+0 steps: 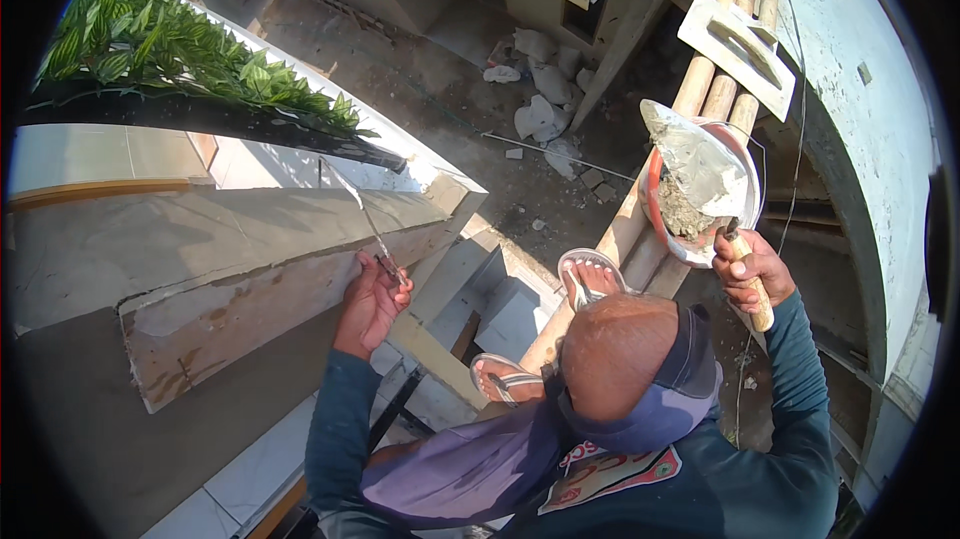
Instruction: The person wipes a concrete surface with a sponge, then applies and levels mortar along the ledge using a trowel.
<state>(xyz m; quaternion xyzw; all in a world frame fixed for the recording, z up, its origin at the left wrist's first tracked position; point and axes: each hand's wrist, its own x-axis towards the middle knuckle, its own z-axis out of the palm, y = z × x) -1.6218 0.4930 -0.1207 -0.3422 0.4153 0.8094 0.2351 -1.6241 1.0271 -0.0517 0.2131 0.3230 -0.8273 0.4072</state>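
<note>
My left hand [372,307] is closed around the lower end of a thin bent metal rod [368,214], which lies across the edge of a plastered ledge. Right beside that hand, a long stained board [255,307] sits along the ledge's face. My right hand [752,274] is wrapped around the wooden handle of a trowel [705,174]. Its mortar-smeared blade is over a round bucket [654,194] with a reddish rim. Grey wet mortar [683,209] shows in the bucket, partly hidden by the blade.
The bucket and a white plastering float [737,54] rest on bamboo poles [697,89]. My sandalled feet [590,274] are on or beside these poles. Far below lies a ground with sacks [545,84] and rubble. Leafy greenery [170,49] tops the left wall; a curved pale wall [870,119] rises right.
</note>
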